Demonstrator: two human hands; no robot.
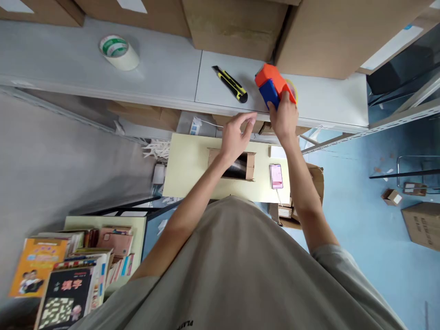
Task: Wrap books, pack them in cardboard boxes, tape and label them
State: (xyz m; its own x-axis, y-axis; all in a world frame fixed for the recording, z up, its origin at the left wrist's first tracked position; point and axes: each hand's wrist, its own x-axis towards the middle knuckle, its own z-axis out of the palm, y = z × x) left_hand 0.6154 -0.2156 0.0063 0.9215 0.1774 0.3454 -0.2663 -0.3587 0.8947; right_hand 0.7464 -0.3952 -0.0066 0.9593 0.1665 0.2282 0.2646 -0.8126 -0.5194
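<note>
Two hands reach forward. The right hand (286,117) grips one tape dispenser (270,74), orange and blue, at the front edge of the grey shelf (165,59), with its thumb against the blue part and its fingers over the orange side. One yellow ring shows at the dispenser's right side. The left hand (236,135) is just in front of the shelf edge, its fingers curled toward the thumb with the tips close together; whether it pinches anything, I cannot tell.

Two more tools are on the shelf: one knife (231,84), black and yellow, lying at a slant to the left of the dispenser, and one tape roll (119,52) farther left, well apart from both hands. At least four boxes (233,27) stand along the back of the shelf, two of them bearing white labels at the left.

Below the hands is one pale yellow counter (189,156). On it are one open carton (250,165), partly hidden by the left arm, and one phone (277,176) with a lit screen and one white cable.

At the lower left, a second counter (140,229) carries many books (39,266), too overlapped to count; two large covers show, one orange, one black. At the right, three boxes are on the blue floor (354,206), one large and two small.
</note>
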